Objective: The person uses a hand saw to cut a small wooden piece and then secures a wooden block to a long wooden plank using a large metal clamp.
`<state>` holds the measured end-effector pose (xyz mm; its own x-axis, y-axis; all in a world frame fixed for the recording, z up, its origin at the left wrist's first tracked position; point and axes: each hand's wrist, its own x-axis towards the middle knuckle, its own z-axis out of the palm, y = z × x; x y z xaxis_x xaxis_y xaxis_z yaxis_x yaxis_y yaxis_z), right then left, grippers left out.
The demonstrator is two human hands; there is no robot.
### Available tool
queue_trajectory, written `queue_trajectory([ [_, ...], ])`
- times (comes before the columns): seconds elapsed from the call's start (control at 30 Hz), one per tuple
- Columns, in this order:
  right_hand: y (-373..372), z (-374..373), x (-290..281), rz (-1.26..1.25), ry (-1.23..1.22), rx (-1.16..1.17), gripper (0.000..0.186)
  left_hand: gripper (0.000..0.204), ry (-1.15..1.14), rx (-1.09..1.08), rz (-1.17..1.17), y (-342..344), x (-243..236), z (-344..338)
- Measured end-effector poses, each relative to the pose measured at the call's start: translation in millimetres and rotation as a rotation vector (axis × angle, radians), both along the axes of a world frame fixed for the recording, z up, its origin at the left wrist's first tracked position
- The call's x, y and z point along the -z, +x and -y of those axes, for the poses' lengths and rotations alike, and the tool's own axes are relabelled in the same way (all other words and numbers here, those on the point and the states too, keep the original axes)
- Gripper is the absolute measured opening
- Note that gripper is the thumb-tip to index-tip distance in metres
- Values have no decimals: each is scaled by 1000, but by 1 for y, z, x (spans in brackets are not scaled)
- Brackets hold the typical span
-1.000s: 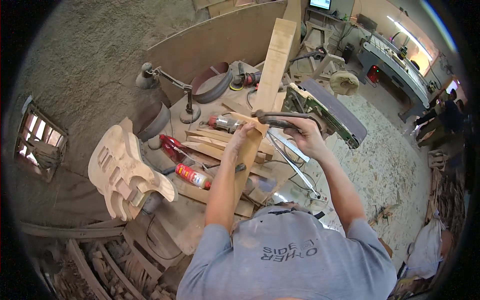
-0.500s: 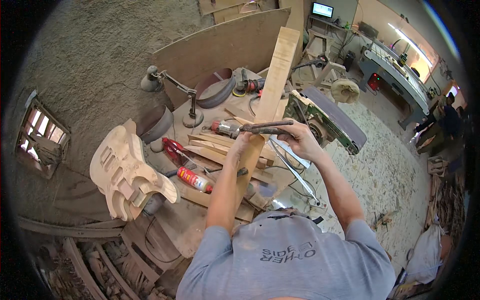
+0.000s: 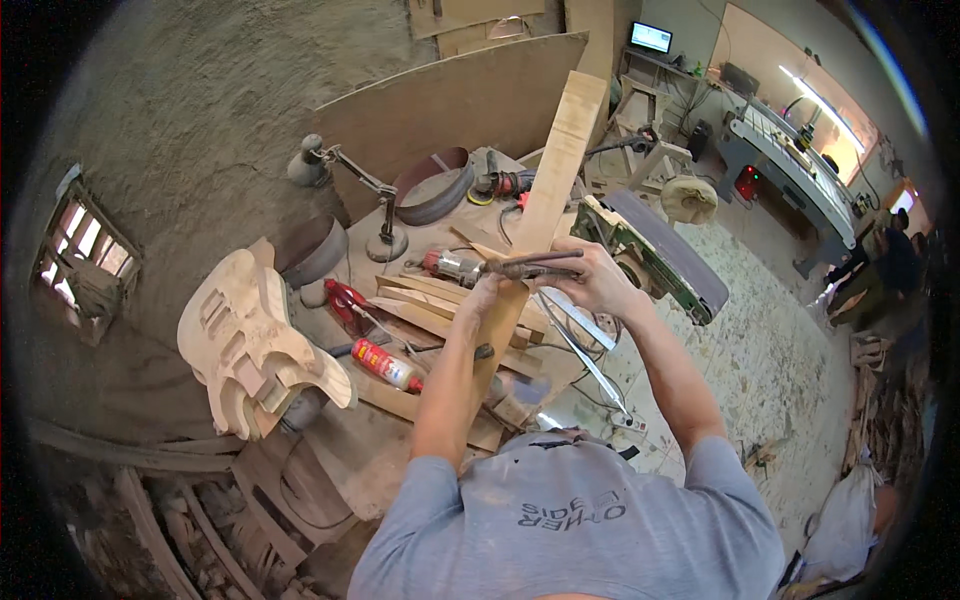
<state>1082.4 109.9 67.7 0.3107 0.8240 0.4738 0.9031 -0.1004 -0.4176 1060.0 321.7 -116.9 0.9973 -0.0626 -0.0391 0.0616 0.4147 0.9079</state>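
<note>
A long pale wooden plank (image 3: 560, 160) runs from near my chest up and away over the workbench. My left hand (image 3: 490, 297) grips the plank at its middle. My right hand (image 3: 585, 275) holds a dark metal hand tool (image 3: 530, 266) that lies across the plank just above my left hand. Both forearms reach up from the lower edge of the view.
An unfinished wooden guitar body (image 3: 250, 345) stands at the left. The bench (image 3: 345, 450) carries a desk lamp (image 3: 345, 180), a red bottle (image 3: 385, 365), wood strips (image 3: 420, 305), a power tool (image 3: 450, 265) and a steel ruler (image 3: 585, 355). A belt sander (image 3: 660, 250) stands at the right. A person (image 3: 885, 265) is far right.
The plank and both hands have shifted slightly up and away across the bench; the tool stays across the plank in my right hand.
</note>
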Motion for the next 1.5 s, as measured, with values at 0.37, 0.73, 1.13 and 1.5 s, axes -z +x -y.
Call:
queue_trajectory([
  [0.37,5,0,-1,-71,-44,54,35,59,3,54,-49,4,-9,7],
  [0.73,1,-10,-7,-44,7,39,33,49,363,-32,19,12,2,1],
  [1.13,7,-18,-5,67,-24,-21,25,60,313,-100,113,19,24,-1],
  [1.5,-1,-16,-12,95,-108,-77,35,27,-333,87,66,10,0,23],
])
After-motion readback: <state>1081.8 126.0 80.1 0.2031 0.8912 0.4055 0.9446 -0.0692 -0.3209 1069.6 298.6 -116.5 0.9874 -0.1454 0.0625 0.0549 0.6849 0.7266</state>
